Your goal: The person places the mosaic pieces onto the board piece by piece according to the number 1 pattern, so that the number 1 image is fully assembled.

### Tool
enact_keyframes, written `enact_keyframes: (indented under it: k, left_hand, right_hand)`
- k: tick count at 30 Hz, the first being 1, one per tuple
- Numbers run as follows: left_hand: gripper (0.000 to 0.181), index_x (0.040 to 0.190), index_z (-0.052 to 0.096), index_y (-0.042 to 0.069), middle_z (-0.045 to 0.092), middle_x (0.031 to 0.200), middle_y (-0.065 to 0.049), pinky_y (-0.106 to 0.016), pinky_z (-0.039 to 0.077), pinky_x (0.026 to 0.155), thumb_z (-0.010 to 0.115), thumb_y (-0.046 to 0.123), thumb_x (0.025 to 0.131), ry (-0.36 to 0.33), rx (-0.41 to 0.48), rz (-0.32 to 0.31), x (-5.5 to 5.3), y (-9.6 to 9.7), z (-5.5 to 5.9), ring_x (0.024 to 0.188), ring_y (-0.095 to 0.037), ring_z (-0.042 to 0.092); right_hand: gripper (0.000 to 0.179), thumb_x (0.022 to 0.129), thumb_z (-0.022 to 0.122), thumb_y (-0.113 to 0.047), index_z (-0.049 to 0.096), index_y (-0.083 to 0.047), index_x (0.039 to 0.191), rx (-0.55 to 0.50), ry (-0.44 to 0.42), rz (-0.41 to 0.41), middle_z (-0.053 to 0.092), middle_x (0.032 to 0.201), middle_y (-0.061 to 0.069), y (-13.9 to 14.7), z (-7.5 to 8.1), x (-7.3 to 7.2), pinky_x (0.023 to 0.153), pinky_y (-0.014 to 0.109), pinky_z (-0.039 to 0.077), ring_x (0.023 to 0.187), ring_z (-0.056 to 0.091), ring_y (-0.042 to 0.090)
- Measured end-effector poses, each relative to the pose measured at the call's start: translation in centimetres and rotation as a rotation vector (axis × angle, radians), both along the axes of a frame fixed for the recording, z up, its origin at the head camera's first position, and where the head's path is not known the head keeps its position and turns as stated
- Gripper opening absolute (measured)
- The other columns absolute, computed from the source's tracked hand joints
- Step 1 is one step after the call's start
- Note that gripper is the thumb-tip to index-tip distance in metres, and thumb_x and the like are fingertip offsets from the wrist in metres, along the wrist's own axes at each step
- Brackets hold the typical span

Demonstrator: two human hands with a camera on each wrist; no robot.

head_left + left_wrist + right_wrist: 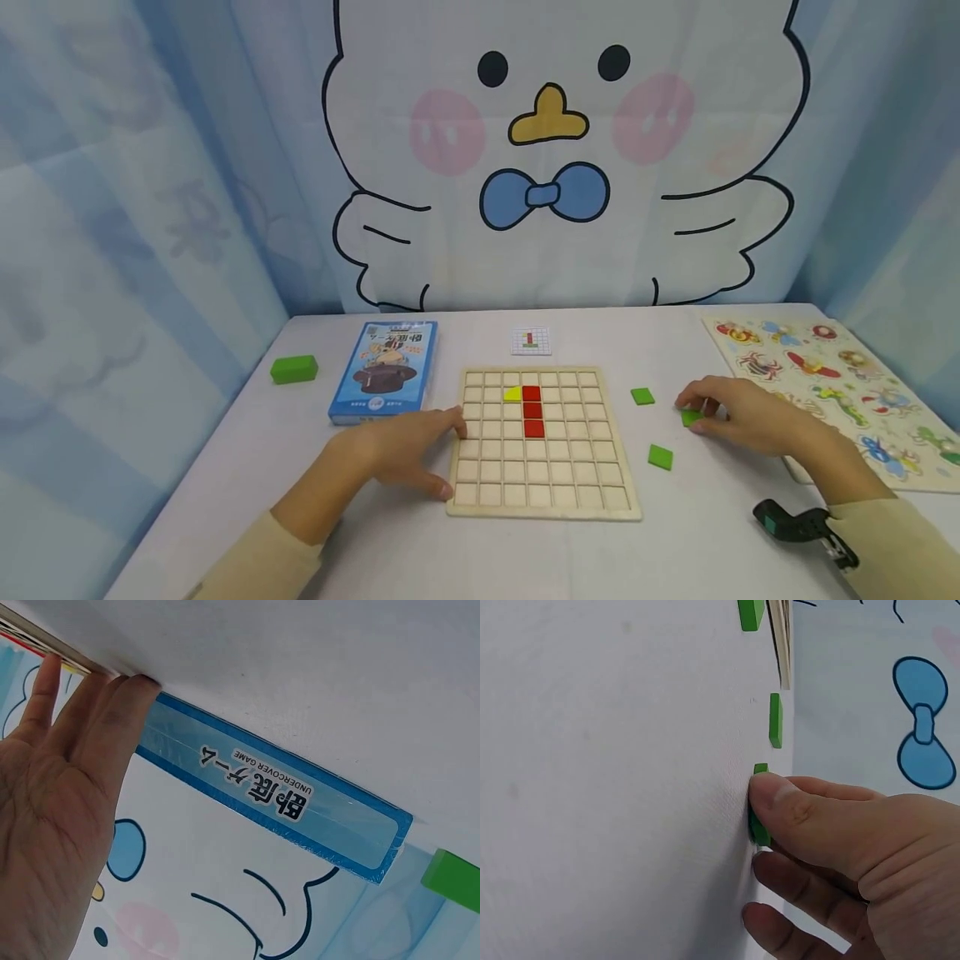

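A wooden grid board [491, 473] lies on the table, with several red squares [532, 410] in a column and a yellow piece [513, 394] with a slanted side in its cells. My left hand [401, 448] rests at the board's left edge, fingers and thumb extended. To the right of the board, my right hand [738, 414] pinches a green square tile [760, 769] between thumb and fingers, low at the tabletop. Two more green tiles, a far one [642, 396] and a near one [661, 457], lie between that hand and the board.
Behind the board lies a small grid card [531, 341] with a printed pattern. A blue game box [384, 372] and a green block [294, 369] are at the left. At the right lies a board with bug pictures [847, 392], partly behind my right arm. Curtains enclose the table.
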State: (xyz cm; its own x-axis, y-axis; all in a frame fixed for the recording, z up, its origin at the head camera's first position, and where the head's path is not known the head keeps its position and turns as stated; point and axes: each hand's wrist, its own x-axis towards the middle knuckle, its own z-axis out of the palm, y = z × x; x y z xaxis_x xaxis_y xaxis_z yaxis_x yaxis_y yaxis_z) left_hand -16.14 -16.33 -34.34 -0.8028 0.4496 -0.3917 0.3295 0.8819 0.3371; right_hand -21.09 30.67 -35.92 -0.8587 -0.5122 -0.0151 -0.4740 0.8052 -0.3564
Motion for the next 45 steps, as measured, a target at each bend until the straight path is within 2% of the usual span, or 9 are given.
enact_keyframes:
  k: [5,11,18,26,38,45]
  left_hand:
    - [0.065,0.128,0.051,0.036,0.051,0.153,0.001,-0.044,0.044,0.114,0.087,0.051,0.077,-0.005,0.009,0.009,0.2,-0.3,-0.2,0.128,-0.015,0.053]
    - [0.063,0.128,0.050,0.036,0.051,0.152,0.002,-0.044,0.044,0.113,0.087,0.051,0.078,0.001,0.014,0.001,0.1,-0.3,-0.2,0.124,-0.013,0.052]
    - [0.064,0.128,0.051,0.037,0.054,0.149,0.002,-0.044,0.045,0.112,0.087,0.052,0.078,0.007,0.010,0.002,0.0,-0.3,-0.1,0.123,-0.013,0.053]
    - [0.064,0.128,0.051,0.036,0.054,0.149,0.003,-0.044,0.046,0.111,0.087,0.052,0.077,0.002,0.014,0.005,0.0,-0.3,-0.1,0.120,-0.013,0.053]
    - [0.064,0.128,0.050,0.035,0.054,0.149,0.001,-0.044,0.046,0.111,0.087,0.050,0.078,0.004,0.015,0.004,0.2,-0.2,0.0,0.118,-0.013,0.053]
    - [0.064,0.129,0.050,0.035,0.054,0.148,0.002,-0.043,0.046,0.111,0.087,0.051,0.078,0.009,0.009,0.003,0.2,-0.2,0.0,0.118,-0.013,0.053]
  right_hand:
    - [0.031,0.094,0.075,-0.017,0.068,-0.016,0.124,-0.024,-0.005,0.005,0.064,0.105,-0.010,-0.2,0.0,0.0,0.072,0.025,0.049,0.088,0.054,0.005]
    - [0.033,0.096,0.074,-0.017,0.066,-0.015,0.127,-0.153,0.014,0.022,0.066,0.114,-0.007,0.1,0.3,0.2,0.071,0.023,0.050,0.093,0.056,0.004]
    - [0.028,0.098,0.071,-0.014,0.066,-0.015,0.125,-0.282,0.022,0.059,0.068,0.120,-0.002,-0.7,0.7,0.2,0.078,0.024,0.054,0.098,0.061,0.005]
    - [0.029,0.099,0.069,-0.014,0.066,-0.012,0.127,-0.340,-0.017,0.079,0.068,0.123,0.006,-1.9,1.1,-0.1,0.083,0.023,0.055,0.100,0.063,0.008]
    - [0.027,0.100,0.066,-0.007,0.065,-0.011,0.127,-0.450,-0.048,0.151,0.066,0.125,0.015,-3.6,1.4,-0.7,0.075,0.027,0.058,0.098,0.065,0.012]
    - [0.026,0.101,0.064,-0.007,0.065,-0.016,0.126,-0.502,-0.088,0.182,0.064,0.125,0.015,-4.8,1.6,-0.7,0.074,0.029,0.059,0.098,0.067,0.018]
